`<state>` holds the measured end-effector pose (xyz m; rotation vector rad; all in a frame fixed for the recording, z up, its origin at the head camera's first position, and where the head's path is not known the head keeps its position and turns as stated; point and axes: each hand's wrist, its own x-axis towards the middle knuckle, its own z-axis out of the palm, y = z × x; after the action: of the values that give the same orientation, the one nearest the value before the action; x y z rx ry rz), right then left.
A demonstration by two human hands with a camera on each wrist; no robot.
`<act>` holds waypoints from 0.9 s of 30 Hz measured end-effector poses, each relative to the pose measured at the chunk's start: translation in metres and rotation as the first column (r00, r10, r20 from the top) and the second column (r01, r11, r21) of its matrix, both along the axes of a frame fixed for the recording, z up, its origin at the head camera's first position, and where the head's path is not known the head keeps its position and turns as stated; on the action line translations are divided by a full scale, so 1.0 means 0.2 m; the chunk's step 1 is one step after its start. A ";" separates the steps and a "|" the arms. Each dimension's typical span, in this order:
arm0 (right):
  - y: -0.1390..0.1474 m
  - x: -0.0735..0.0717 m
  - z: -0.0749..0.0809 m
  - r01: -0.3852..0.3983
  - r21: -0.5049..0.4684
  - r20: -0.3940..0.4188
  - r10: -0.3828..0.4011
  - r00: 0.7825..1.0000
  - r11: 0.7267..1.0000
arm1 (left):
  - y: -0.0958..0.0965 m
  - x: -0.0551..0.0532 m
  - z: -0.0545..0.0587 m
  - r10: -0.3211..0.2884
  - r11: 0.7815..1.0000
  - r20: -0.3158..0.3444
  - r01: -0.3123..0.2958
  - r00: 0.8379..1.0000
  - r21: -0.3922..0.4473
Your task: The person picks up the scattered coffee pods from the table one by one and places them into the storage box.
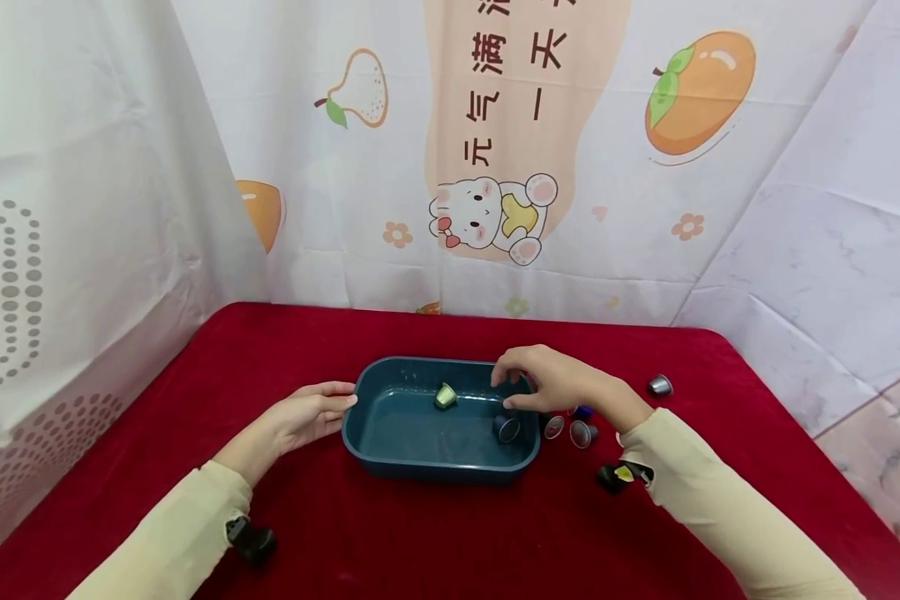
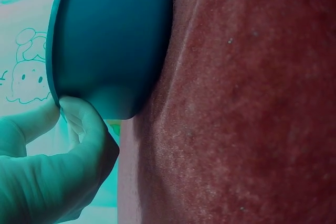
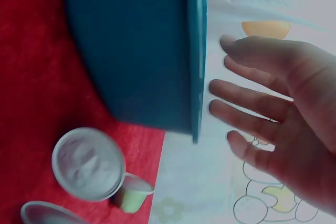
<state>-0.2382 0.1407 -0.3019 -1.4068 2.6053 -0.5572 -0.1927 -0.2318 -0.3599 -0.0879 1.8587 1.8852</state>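
Observation:
A dark teal plastic bin stands on the red cloth. My left hand pinches its left rim between thumb and fingers; the left wrist view shows that hand at the bin's edge. Over the bin's right end hovers my right hand, its fingers spread and slightly bent, nothing held. The right wrist view shows the hand apart from the bin's rim. Inside the bin lie a pale green-gold coffee capsule and a dark coffee capsule.
Beside the bin's right wall several more capsules lie on the cloth, among them a grey one and a blue one. A silver capsule lies farther right. A printed curtain hangs behind the table.

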 end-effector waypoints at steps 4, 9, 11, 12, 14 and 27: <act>0.04 0.02 -0.01 0.052 -0.032 -0.035 -0.053 0.998 0.998 | 0.01 0.00 0.01 -0.004 1.000 -0.002 0.004 1.000 0.010; 0.10 0.07 -0.02 0.099 -0.058 -0.093 -0.104 0.990 0.993 | 0.01 -0.01 0.01 0.000 1.000 0.004 0.000 1.000 0.005; 0.12 0.08 -0.02 0.108 -0.071 -0.128 -0.116 0.985 0.992 | 0.01 -0.01 0.01 0.004 1.000 0.007 -0.004 1.000 -0.001; 0.13 0.08 -0.02 0.108 -0.079 -0.148 -0.119 0.982 0.991 | 0.01 -0.01 0.01 0.000 1.000 0.004 0.000 1.000 -0.007; 0.16 0.09 -0.03 0.108 -0.092 -0.181 -0.123 0.976 0.990 | 0.01 -0.01 0.01 -0.003 1.000 0.000 0.003 1.000 -0.015; 0.28 0.15 -0.06 0.125 -0.120 -0.272 -0.154 0.950 0.985 | 0.01 0.00 0.01 0.006 1.000 0.014 -0.006 1.000 -0.013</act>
<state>-0.2089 0.1973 -0.3137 -1.4318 2.9583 -0.5498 -0.1925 -0.2302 -0.3586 -0.1114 1.8637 1.8721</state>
